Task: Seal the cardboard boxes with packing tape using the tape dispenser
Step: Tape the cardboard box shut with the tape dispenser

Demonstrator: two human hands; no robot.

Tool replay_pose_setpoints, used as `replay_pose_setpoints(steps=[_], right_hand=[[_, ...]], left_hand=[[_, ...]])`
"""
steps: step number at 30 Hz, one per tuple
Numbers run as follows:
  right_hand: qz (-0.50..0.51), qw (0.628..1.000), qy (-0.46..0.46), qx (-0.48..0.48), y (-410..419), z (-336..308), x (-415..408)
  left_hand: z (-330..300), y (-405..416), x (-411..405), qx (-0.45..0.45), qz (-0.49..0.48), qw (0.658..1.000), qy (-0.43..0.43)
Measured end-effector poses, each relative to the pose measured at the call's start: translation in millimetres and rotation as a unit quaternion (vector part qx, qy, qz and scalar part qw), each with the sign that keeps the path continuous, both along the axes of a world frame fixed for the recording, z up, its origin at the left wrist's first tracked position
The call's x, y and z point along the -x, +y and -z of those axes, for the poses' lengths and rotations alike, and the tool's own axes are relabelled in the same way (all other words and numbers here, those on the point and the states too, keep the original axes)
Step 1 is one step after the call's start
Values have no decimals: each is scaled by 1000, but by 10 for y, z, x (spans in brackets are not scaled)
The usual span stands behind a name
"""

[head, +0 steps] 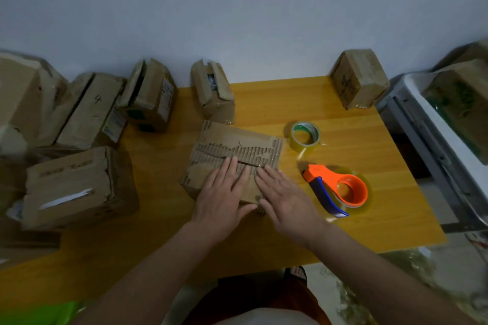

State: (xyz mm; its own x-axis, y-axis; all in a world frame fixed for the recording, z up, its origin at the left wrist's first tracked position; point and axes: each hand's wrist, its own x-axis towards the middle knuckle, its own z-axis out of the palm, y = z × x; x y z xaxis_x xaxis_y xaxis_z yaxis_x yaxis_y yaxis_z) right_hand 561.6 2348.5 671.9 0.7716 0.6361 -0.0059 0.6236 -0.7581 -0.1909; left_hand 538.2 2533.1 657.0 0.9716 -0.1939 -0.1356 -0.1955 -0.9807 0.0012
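A worn cardboard box (237, 145) with torn, ribbed top flaps sits in the middle of the yellow wooden table (343, 232). My left hand (224, 192) and my right hand (285, 198) lie flat, side by side, on the near half of its top, fingers spread and pressing on the flaps by the centre seam. To the right of the box, the orange and blue tape dispenser (340, 190) lies on the table with a roll in it, touched by neither hand. A spare roll of clear tape (305, 136) stands behind it.
Several more cardboard boxes crowd the left side, one large (76, 187) at the near left, others (148, 95) (214, 90) along the wall. Another box (359, 78) stands at the table's far right corner. A grey rack (433, 140) holding a box is beyond the right edge.
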Motion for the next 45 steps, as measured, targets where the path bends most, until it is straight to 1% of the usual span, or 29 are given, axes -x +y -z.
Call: replay_pose_setpoints(steps=[2,4,6,10,14,17,20,22,23,24,25,26,27,28,29,30,32,35,37,41,43,45], right_hand=[[-20,1000,-1,-9,-44,33,65],[-20,1000,-6,-16,-53,40,65],[-15,999,-15,-29,-31,26,27],[-4,999,-16,-42,1,-16,23],[1,998,-26,-57,9,-17,42],[11,997,-3,-77,8,-3,58],[16,992,35,-122,6,-26,43],[28,982,65,-174,-7,-95,-13],[38,976,77,-202,-26,-138,-63],[54,969,79,-227,-52,-171,-131],[78,962,78,-250,-80,-200,-219],[108,954,80,-268,-109,-222,-331],[140,946,87,-278,-130,-244,-450],[169,941,99,-276,-140,-257,-568],[188,939,114,-264,-139,-269,-681],[195,939,135,-248,-127,-269,-779],[190,934,192,-234,-91,-253,-947],[198,899,286,-266,-55,-214,-1130],[223,879,317,-276,-63,-165,-1234],[253,843,375,-289,-107,-71,-1308],[260,836,382,-296,-115,-59,-1316],[299,842,310,-326,-142,-42,-1263]], left_hand=[[-75,86,-82,4,8,999,34],[-140,179,-180,2,-8,998,66],[-182,237,-260,-23,-33,996,76],[-193,205,-336,-20,-138,986,92],[-194,169,-350,37,-252,963,83],[-239,158,-385,66,-285,952,89],[-328,220,-437,87,-300,943,114],[-376,223,-451,65,-311,940,122],[-392,176,-442,37,-301,947,101],[-396,97,-419,23,-268,961,66],[-380,-7,-386,37,-209,977,32],[-355,-128,-345,68,-131,989,20],[-323,-242,-304,93,-53,994,34],[-282,-330,-274,100,12,993,55],[-247,-383,-265,85,54,992,72],[-216,-399,-270,63,75,992,79],[-194,-371,-302,35,87,992,88],[-223,-324,-339,12,117,986,117],[-219,-318,-356,-15,129,985,112],[-216,-365,-336,-27,101,991,82],[-236,-390,-315,-32,84,993,74],[-243,-434,-280,-34,55,995,76]])
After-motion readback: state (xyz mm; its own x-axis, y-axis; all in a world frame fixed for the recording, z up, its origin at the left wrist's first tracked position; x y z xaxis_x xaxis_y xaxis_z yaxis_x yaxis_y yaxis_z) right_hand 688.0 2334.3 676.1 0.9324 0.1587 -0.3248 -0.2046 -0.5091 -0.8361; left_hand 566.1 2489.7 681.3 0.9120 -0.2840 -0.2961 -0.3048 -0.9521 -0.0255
